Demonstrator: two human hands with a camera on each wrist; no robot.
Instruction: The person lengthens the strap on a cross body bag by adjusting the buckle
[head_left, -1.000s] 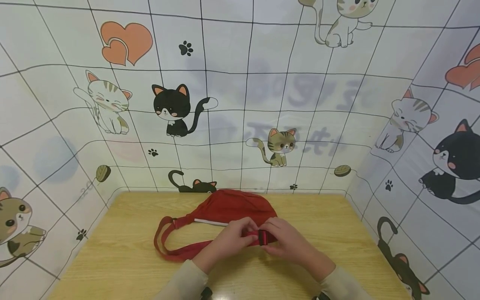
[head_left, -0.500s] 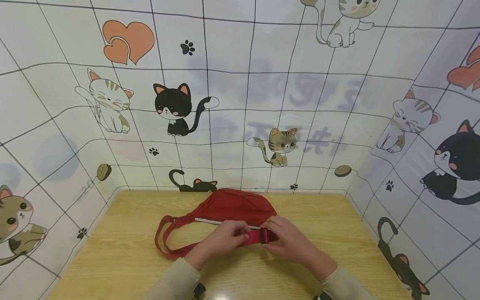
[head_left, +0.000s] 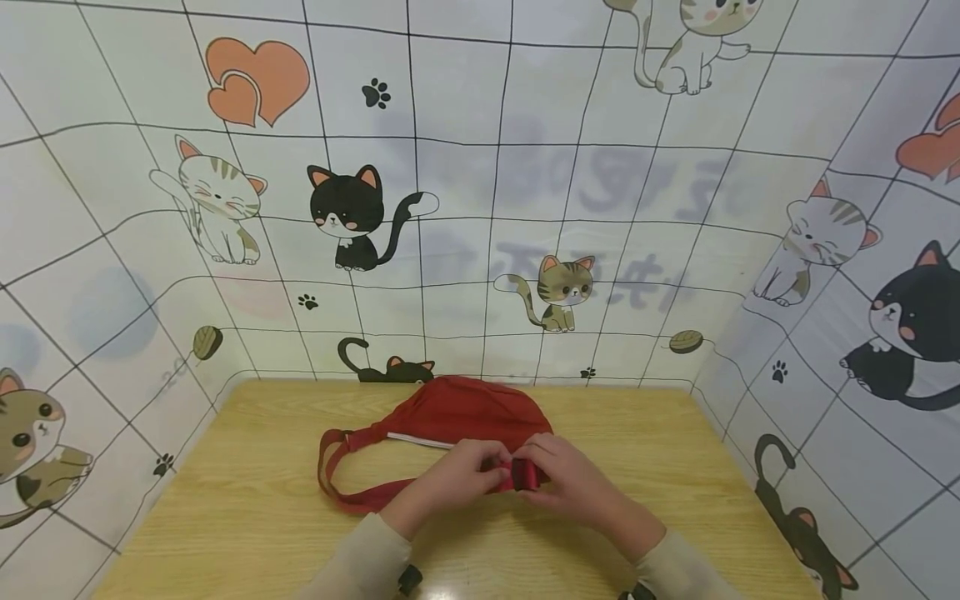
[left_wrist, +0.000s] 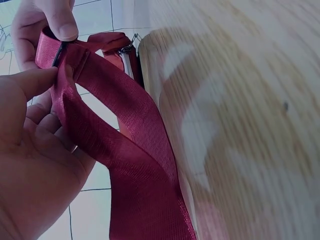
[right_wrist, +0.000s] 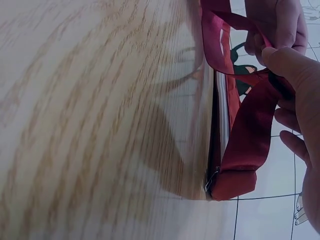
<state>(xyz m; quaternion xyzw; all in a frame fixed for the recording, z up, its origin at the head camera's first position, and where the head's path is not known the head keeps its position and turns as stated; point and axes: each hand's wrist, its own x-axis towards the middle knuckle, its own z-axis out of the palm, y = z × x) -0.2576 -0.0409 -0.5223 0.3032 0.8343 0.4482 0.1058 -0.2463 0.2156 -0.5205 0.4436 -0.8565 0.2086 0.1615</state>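
A red waist bag (head_left: pixel 472 412) lies at the back of the table, its white-edged zip facing forward. Its red strap (head_left: pixel 367 498) loops out to the left and back toward the bag's right end. My left hand (head_left: pixel 465 477) pinches the strap between thumb and fingers, just left of a black slide buckle (head_left: pixel 519 474). At the buckle's right side, my right hand (head_left: pixel 573 483) grips buckle and strap together. In the left wrist view, two layers of strap (left_wrist: pixel 120 155) hang from my left thumb. The right wrist view shows my right thumb (right_wrist: pixel 290 62) pressing strap near the buckle.
The wooden table (head_left: pixel 675 467) extends around the bag. Behind it and at both sides stands a white gridded cloth (head_left: pixel 465 183) with printed cats. A small metal zip pull (right_wrist: pixel 212 180) hangs at one bag end.
My left hand slid left along the strap, then came back close to the buckle. The strap's left loop has drawn slightly to the right. My right hand stayed at the buckle.
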